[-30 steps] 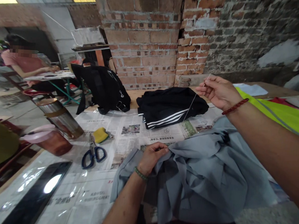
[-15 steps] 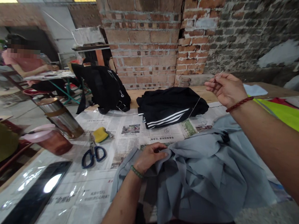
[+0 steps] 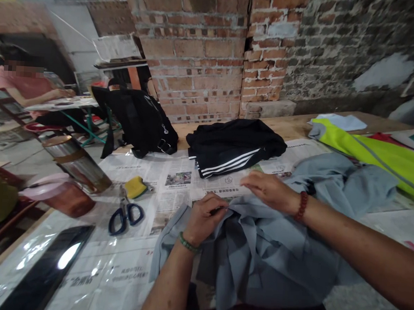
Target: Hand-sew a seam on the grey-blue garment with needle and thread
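A crumpled grey cloth garment (image 3: pixel 278 253) spreads over the table's front edge and toward my lap. My left hand (image 3: pixel 206 216), with a green bracelet, pinches a fold of it between thumb and fingers. Just right of that and slightly higher, my right hand (image 3: pixel 269 191), wearing a red bracelet, is closed in a pinch above the cloth. The needle with thread that showed in these fingers a moment earlier is too small to make out now. Blue-handled scissors (image 3: pixel 126 215) lie to the left, beside a yellow pincushion-like piece (image 3: pixel 135 187).
Newspaper under clear plastic covers the table (image 3: pixel 127 248). A phone (image 3: pixel 49 271), lidded cup (image 3: pixel 67 195) and steel flask (image 3: pixel 76 163) line the left. Farther back are a black bag (image 3: pixel 139 120), black striped clothing (image 3: pixel 235 145) and a neon vest (image 3: pixel 379 151). Another person (image 3: pixel 25 83) sits far left.
My right hand has come down and left from its raised position, where thread stretched toward the cloth, to beside my left hand. My left hand still pinches the cloth.
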A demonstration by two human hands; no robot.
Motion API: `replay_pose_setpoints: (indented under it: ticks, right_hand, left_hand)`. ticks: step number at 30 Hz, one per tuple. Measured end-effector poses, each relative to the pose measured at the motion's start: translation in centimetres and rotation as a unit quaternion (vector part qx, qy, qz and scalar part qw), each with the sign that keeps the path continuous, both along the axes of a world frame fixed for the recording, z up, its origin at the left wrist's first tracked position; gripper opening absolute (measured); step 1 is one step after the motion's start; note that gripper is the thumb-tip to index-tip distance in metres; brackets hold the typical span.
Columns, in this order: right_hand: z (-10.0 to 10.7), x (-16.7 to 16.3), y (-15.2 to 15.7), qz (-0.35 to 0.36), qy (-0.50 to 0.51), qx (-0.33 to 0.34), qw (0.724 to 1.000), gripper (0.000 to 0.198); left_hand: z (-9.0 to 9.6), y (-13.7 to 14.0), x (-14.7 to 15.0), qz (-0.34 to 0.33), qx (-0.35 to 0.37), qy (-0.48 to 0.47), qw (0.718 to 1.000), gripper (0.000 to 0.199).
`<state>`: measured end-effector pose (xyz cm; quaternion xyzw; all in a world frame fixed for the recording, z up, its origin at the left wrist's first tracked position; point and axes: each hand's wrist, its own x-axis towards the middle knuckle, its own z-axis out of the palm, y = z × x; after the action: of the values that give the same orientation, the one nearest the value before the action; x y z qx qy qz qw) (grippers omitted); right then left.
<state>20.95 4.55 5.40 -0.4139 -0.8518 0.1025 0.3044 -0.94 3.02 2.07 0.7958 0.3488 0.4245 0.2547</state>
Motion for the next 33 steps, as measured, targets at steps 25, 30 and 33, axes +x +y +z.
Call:
replay_pose_setpoints:
  ticks: [25, 30, 33]
  right_hand:
    - [-0.3, -2.6, -1.2, 0.051, -0.061, 0.009, 0.997, 0.028]
    - [-0.1, -3.5, -0.9, 0.044, 0.042, -0.026, 0.998, 0.031]
    - [-0.2, -3.8, -0.9, 0.026, 0.047, -0.056, 0.997, 0.033]
  left_hand:
    - [-0.7, 0.1, 0.2, -0.023, 0.048, 0.009, 0.999, 0.015]
    - [-0.6, 0.1, 0.2, -0.035, 0.046, 0.012, 0.998, 0.015]
    - [-0.6, 0.2, 0.2, -0.043, 0.042, 0.015, 0.998, 0.013]
